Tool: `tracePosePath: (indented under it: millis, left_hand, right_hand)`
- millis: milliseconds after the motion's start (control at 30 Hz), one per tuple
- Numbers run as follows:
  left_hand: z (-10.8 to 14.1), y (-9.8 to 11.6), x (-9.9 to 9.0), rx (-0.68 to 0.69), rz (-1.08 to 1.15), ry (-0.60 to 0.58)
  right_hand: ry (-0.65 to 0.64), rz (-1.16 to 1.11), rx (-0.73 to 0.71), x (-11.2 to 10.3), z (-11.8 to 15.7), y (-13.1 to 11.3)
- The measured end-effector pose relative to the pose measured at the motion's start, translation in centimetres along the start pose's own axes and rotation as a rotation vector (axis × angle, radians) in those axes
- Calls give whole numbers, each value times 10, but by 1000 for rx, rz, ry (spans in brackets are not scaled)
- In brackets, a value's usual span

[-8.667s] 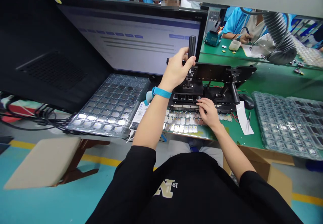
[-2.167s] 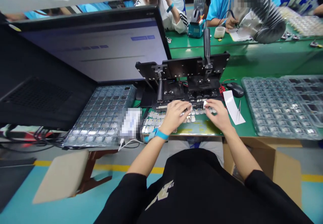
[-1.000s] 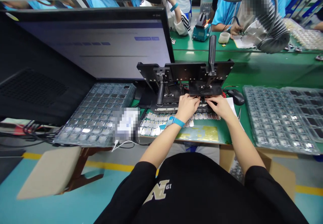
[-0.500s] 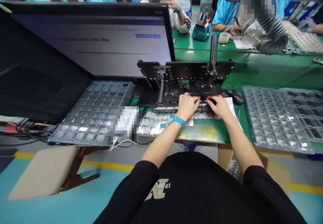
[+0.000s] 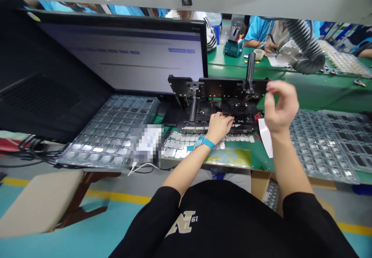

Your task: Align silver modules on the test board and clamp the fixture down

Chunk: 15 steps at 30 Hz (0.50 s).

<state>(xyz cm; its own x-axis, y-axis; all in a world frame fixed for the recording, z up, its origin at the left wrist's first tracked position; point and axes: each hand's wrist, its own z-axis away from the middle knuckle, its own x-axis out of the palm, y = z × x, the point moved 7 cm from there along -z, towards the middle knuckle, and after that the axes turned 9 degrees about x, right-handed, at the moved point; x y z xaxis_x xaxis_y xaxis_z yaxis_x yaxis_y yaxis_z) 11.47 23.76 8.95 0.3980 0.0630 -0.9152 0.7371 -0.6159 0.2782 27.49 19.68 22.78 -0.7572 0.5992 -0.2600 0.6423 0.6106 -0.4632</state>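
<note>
My left hand (image 5: pixel 220 127), with a blue wrist strap (image 5: pixel 204 142), rests at the front of a black test fixture (image 5: pixel 216 87). Its fingers are bent together over the fixture's lower bed, beneath the right-hand clamp plate; whatever they hold there is hidden. To the right of the fixture, my right hand (image 5: pixel 281 105) is raised, slightly blurred, thumb and curved fingers apart with nothing visible between them. Two black lever handles belong to the fixture, one upright (image 5: pixel 250 68) and one hanging down (image 5: pixel 193 110). Small silvery flat parts (image 5: pixel 177 143) lie in rows before it.
A monitor (image 5: pixel 145 64) stands behind left. Clear trays of parts flank the fixture, a left tray (image 5: pixel 107 124) and a right tray (image 5: pixel 310 145). A yellowish sheet (image 5: pixel 229 157) lies at the front edge, a white paper (image 5: pixel 266 138) near my right forearm. Co-workers sit across the bench.
My right hand has left the fixture and moved up and to the right. My left hand stays at the fixture bed. The whole view has shifted slightly.
</note>
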Motion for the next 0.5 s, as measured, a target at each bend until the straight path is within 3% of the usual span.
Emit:
tracePosePath:
  millis: [133, 233, 300, 333, 400, 500]
  left_hand:
    - [25, 19, -25, 135, -28, -106]
    - [59, 45, -70, 347, 36, -221]
    - [81, 63, -108, 575, 247, -251]
    - [87, 64, -128, 630, 326, -209]
    - [84, 46, -161, 544, 325, 8]
    - [71, -1, -172, 251, 183, 284]
  right_hand:
    - [-109, 41, 62, 37, -78, 16]
    - [-257, -62, 136, 76, -105, 43]
    - [-309, -174, 156, 93, -105, 51]
    - [-305, -226, 165, 97, -101, 51]
    - [-239, -314, 177, 93, -86, 41]
    - [-73, -414, 129, 71, -50, 12]
